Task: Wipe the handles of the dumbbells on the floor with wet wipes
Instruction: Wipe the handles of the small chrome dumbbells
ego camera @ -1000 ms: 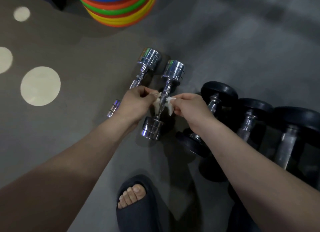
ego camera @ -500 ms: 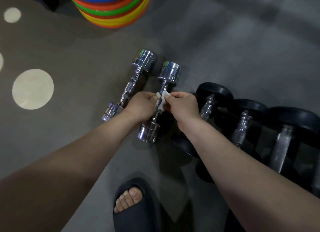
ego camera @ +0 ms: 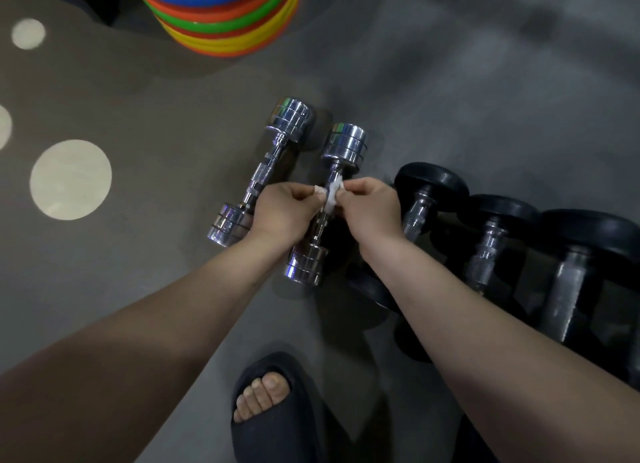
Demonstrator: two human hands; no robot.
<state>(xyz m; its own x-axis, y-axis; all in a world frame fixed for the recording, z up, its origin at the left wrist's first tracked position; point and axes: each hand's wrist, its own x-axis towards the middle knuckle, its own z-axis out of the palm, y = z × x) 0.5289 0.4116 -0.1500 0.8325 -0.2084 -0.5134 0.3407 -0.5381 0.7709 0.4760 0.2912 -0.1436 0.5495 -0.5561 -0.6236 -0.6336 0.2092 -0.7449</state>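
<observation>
Chrome dumbbell handle (ego camera: 320, 225) at 12 o'clock: loops wet wipe (ego camera: 330, 195) round it, left hand (ego camera: 280, 211) and right hand (ego camera: 369, 209) pinching opposite ends for all-round contact.

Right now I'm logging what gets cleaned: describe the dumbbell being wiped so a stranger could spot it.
Below the stack of coloured rings, two chrome dumbbells lie side by side, left of a row of black ones. It is the right chrome dumbbell: only its handle carries a white wet wipe, pinched by the left hand and right hand.
</observation>
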